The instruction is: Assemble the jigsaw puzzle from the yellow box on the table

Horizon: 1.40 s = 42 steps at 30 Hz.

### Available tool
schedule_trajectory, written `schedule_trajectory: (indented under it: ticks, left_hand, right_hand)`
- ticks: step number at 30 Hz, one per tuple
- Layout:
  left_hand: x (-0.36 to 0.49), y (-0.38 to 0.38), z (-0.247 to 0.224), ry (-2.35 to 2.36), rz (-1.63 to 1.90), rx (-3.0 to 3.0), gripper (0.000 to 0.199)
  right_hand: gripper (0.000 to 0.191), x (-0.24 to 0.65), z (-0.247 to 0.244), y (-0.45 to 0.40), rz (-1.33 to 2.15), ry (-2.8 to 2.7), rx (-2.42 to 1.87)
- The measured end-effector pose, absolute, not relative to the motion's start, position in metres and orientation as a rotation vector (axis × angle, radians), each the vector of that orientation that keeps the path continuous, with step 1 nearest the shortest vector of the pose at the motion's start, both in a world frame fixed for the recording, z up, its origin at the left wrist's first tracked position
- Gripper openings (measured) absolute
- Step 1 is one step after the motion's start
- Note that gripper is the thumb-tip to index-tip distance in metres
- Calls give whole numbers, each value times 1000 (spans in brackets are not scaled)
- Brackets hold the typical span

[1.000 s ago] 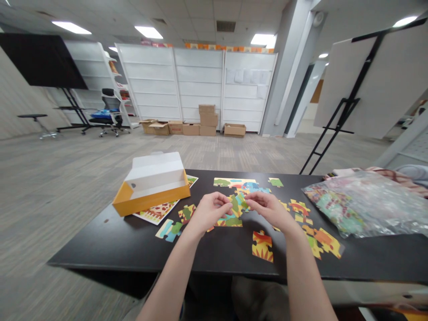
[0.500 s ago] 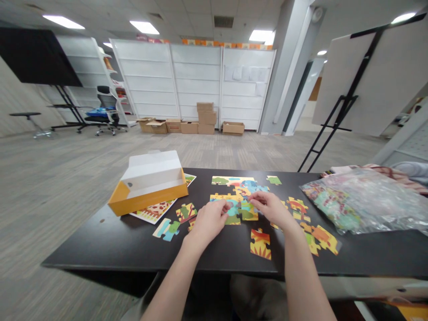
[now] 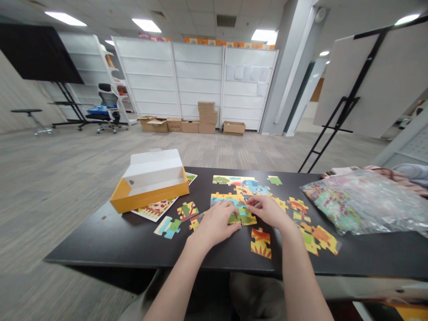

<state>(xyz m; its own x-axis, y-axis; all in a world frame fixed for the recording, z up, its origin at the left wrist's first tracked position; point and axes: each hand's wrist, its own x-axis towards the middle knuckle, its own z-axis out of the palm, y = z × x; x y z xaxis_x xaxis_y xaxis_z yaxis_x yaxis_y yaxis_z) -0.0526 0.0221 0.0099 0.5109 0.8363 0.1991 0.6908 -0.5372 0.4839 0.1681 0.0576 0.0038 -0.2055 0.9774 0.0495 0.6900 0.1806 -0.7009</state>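
Note:
My left hand (image 3: 219,220) lies with fingers extended and thumb apart over the joined puzzle section (image 3: 248,218), covering part of it. At that section's right side, my right hand (image 3: 269,209) has thumb and fingertips pinched on a puzzle piece, partly hidden by the fingers. Just beyond sits another joined strip (image 3: 223,180) with a tree and a blue animal. Nearer me lies a loose orange-and-yellow puzzle piece (image 3: 261,245). More loose pieces lie left, including a tree piece (image 3: 187,210) and a light-blue and green piece (image 3: 168,227).
An open yellow box (image 3: 150,197) rests on a printed picture sheet (image 3: 155,211) at left. Several pieces (image 3: 326,239) lie right of my right forearm, and a green piece (image 3: 274,180) near the far edge. A clear plastic bag (image 3: 371,200) covers the table's right side.
My left hand has flattened, its thumb spreading to the right over the joined section. My right fingertips have shifted slightly down and toward me on the puzzle.

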Motion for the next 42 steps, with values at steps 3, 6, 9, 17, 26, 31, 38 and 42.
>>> schedule_trajectory:
  ticks: [3,6,9,17,26,31,38,42]
  left_hand:
    - [-51,22,11,1270,581,2445,20]
    - [-50,22,11,1297,560,2491,17]
    - [-49,20,10,1341,538,2533,15]
    - [-41,17,10,1433,517,2563,20]
    - [-35,18,11,1529,502,2538,17]
    - [-32,20,8,1587,508,2533,15]
    - [-32,22,5,1593,493,2569,14]
    - [-30,21,9,1592,440,2588,18]
  right_hand:
    - [12,169,8,55,713,-1959,-1628]
    - [10,171,12,51,711,-1972,-1663]
    - [12,172,13,48,759,-1984,-1689]
    - [25,176,8,45,870,-2015,-1711]
    - [30,176,3,47,900,-2009,-1720]
    - [30,174,6,45,844,-2035,-1730]
    - [38,174,8,43,886,-2037,-1711]
    - [40,175,7,44,914,-2026,-1721]
